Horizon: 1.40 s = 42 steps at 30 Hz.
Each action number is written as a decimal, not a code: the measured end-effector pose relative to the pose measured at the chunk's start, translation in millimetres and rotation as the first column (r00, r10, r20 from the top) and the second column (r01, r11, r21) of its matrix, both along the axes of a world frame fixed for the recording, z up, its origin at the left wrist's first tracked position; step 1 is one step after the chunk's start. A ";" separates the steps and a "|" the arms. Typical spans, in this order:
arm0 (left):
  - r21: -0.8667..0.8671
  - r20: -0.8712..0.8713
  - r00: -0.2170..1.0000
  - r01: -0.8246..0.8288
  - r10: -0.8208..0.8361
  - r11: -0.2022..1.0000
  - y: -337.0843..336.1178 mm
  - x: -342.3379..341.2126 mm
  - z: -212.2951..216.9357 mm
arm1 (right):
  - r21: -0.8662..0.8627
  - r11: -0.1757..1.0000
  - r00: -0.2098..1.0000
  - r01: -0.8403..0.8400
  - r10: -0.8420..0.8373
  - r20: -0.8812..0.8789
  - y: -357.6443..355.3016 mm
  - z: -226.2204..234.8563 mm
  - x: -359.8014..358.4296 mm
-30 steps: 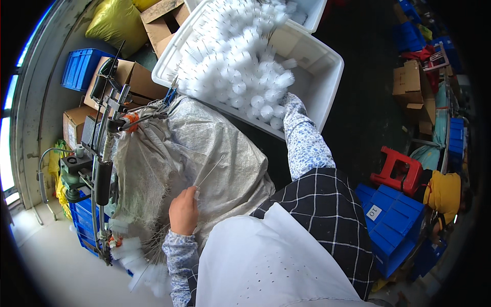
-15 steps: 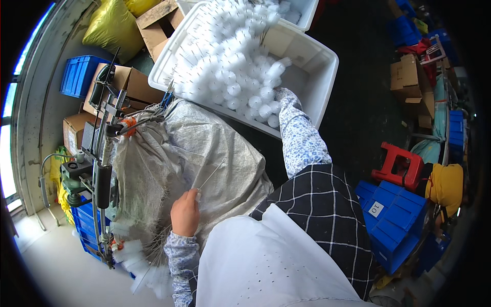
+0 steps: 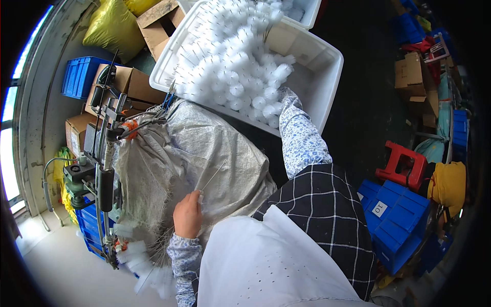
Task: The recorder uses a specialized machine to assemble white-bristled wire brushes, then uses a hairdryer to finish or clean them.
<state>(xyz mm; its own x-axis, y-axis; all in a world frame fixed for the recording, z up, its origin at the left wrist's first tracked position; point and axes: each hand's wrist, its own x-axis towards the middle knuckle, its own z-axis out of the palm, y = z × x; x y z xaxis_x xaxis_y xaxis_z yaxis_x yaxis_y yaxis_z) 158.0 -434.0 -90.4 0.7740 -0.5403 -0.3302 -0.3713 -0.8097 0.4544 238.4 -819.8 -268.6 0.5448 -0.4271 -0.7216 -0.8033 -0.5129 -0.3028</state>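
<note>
My left hand [image 3: 187,215] is closed in a pinch over a grey woven sack [image 3: 230,158]. A thin straight wire [image 3: 212,176] sticks up and to the right from its fingertips; nothing shows on the wire's far end. My right arm [image 3: 303,135], in a blue flowered sleeve, reaches into a large white plastic bin [image 3: 319,66]. That bin holds a big heap of white bristle brushes [image 3: 238,71] with thin wire stems. My right hand is hidden at the heap's right edge, so its fingers do not show.
A metal frame stand [image 3: 105,174] rises at the left of the sack. More white brushes [image 3: 146,261] and wires hang below it. Cardboard boxes [image 3: 135,84] and a blue crate [image 3: 82,77] stand at the far left. Blue bins [image 3: 396,220] and a red stool [image 3: 401,163] are on the right.
The view has shifted slightly, moving the whole scene a little to the right. My left hand keeps its pinch on the wire, and my right arm stays in the bin.
</note>
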 end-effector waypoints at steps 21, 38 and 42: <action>-0.061 0.133 0.991 0.041 -0.032 0.997 8.6 -13.7 14.2 | 0.092 0.958 0.943 0.270 -0.283 0.177 -34.3 -23.7 -80.1; -0.566 -0.019 0.998 -0.060 0.060 0.822 -9.4 -30.1 51.4 | 0.534 0.825 0.555 -0.184 -0.362 0.749 88.4 153.8 -137.8; -0.790 -0.452 0.890 -0.429 0.058 0.438 -19.2 -27.6 63.1 | 0.100 0.691 0.373 -0.716 0.258 0.891 166.8 190.3 -139.8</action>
